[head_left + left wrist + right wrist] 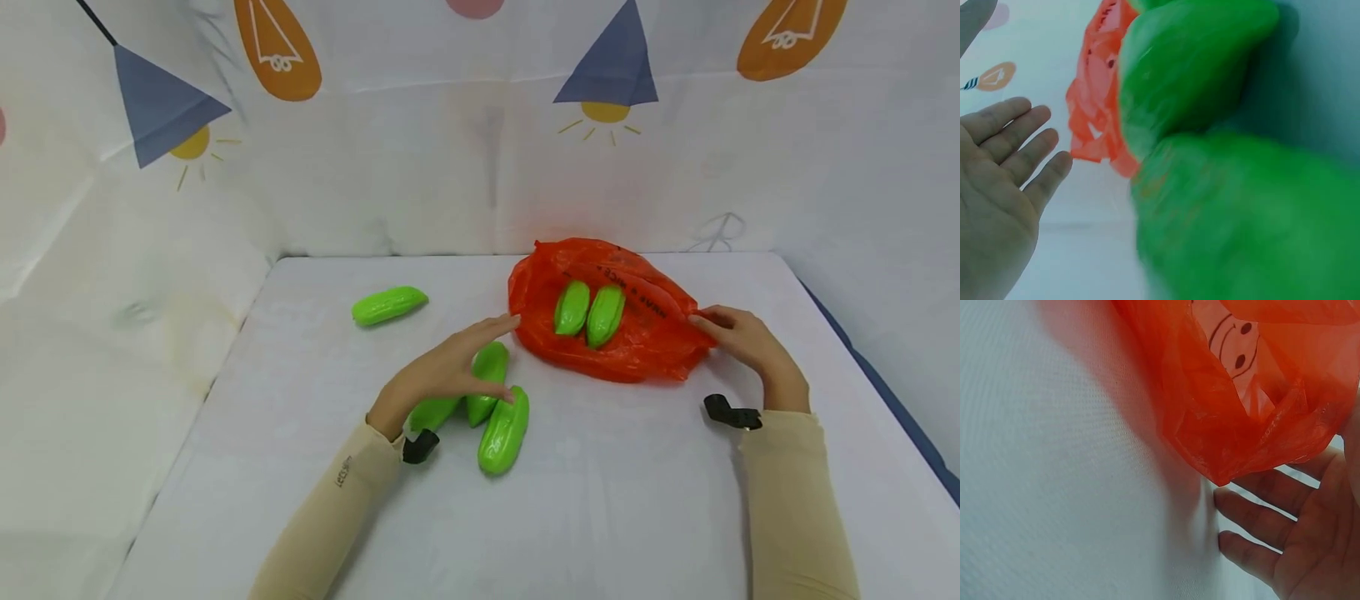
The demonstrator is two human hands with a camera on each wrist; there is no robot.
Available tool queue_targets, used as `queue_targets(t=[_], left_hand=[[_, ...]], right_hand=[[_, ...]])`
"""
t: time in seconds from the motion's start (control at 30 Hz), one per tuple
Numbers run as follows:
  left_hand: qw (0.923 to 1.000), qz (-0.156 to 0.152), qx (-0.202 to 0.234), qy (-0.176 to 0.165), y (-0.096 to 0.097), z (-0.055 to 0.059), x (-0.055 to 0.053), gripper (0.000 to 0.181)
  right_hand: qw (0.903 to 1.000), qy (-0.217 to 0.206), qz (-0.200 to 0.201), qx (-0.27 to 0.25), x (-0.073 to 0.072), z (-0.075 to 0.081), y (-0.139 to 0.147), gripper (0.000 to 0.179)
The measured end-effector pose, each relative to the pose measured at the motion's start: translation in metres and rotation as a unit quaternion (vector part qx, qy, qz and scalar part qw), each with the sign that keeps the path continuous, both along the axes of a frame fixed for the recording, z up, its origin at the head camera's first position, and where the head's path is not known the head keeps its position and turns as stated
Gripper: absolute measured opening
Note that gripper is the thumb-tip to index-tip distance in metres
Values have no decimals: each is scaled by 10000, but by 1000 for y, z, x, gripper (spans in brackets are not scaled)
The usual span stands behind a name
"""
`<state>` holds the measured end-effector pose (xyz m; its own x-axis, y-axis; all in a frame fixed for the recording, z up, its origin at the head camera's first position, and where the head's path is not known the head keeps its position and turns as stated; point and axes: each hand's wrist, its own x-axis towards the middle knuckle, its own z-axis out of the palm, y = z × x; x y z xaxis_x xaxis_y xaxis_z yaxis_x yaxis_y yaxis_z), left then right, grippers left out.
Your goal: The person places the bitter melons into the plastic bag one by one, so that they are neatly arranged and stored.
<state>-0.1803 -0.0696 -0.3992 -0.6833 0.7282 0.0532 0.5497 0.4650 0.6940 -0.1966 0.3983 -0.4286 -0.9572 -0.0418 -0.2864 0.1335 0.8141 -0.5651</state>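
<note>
In the head view a red plastic bag (630,354) lies at the back of the table with two shiny green cucumber-like vegetables (572,308) on it. My right hand (750,342) pinches the bag's right edge between thumb and fingers; the other fingers extend under the bag in the right wrist view. My left hand (450,362) is spread, thumb apart from the fingers, holding nothing. Its fingertips come right at the bag's left edge, and its thumb overlaps the tip of one green vegetable (502,437). Another vegetable (490,367) and a third (433,413) are partly hidden by this hand.
A lone green vegetable (390,306) lies at the back left of the white table (600,508). A printed white cloth (420,167) rises behind the table. Black wrist mounts (731,412) stick out from both beige sleeves (795,500).
</note>
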Motion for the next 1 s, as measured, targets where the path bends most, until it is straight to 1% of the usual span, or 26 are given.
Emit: queue_targets(t=[0.1, 0.33, 0.4, 0.43, 0.5, 0.63, 0.73, 0.8, 0.9, 1.0], left_hand=[[10000, 32, 9, -23, -9, 4, 1, 101], [9997, 52, 220, 21, -29, 16, -3, 100], [9996, 40, 286, -35, -32, 17, -3, 102], [9995, 24, 293, -115, -33, 17, -3, 104], [9994, -58, 147, -315, -31, 12, -2, 108], [9959, -440, -468, -641, -17, -2, 1, 118], [9912, -739, -923, -602, -7, -11, 3, 122], [9892, -827, -1092, -514, -3, -15, 5, 123], [9876, -874, -1252, -355, -1, -18, 7, 123], [9866, -948, -1304, -249, 1, -19, 8, 122]], right_hand=[[10000, -13, 11, 14, 1, 0, -1, 78], [9999, -129, -13, -45, 2, 1, -2, 81], [9999, -117, -4, -33, 2, 2, -2, 80], [9999, -101, 5, -24, 2, 2, -2, 80], [10000, -61, 35, 27, 1, 3, -2, 79], [10000, -33, 39, 72, 2, 2, 0, 78], [9999, -112, 11, 53, 2, 1, 0, 80], [9999, -139, 3, 41, 2, 1, 0, 81], [9999, -151, 14, 6, 0, 1, 0, 81], [9999, -156, 35, -38, 0, 0, 1, 80]])
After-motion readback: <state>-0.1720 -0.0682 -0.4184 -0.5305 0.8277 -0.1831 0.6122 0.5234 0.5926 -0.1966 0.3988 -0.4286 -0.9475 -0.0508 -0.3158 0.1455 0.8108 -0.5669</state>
